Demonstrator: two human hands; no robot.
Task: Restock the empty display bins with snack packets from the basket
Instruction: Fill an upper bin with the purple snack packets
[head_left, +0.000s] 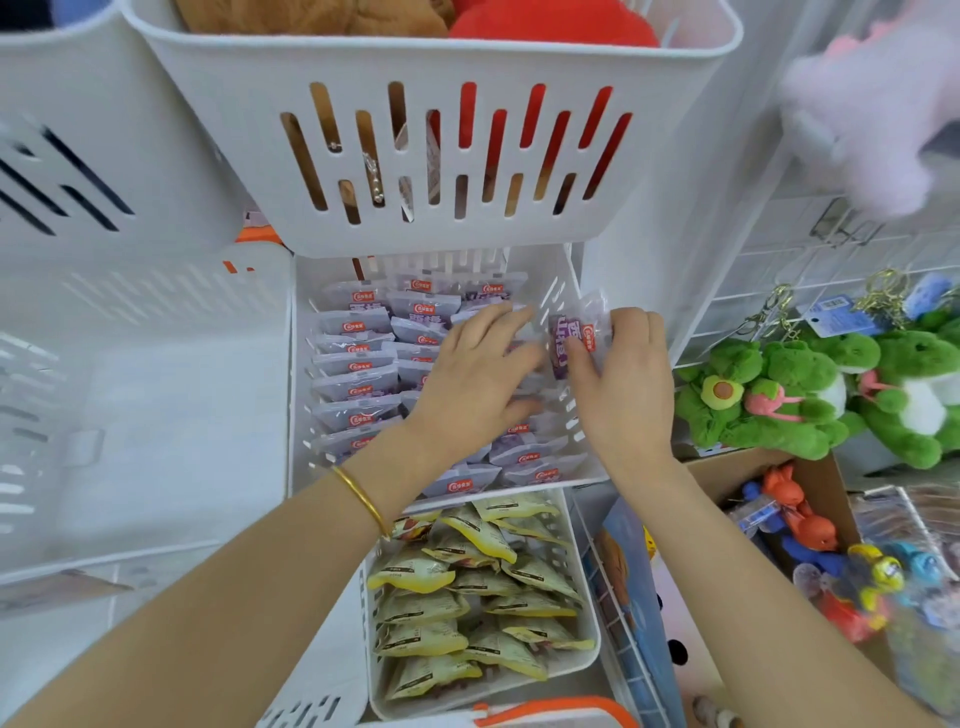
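Placing step. Right hand pinches purple packet over the bin wall. Left hand, fingers flat, presses stocked packets just left of the grip. Next, probably: tuck it down alongside.

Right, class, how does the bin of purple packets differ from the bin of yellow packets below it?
The purple-packet bin holds neat overlapping rows; the yellow-packet bin holds a looser jumble. Both hands are at the purple-packet bin, the right hand pinching a purple packet and the left hand flat on the rows. Nothing touches the yellow-packet bin. Both are white slotted plastic.
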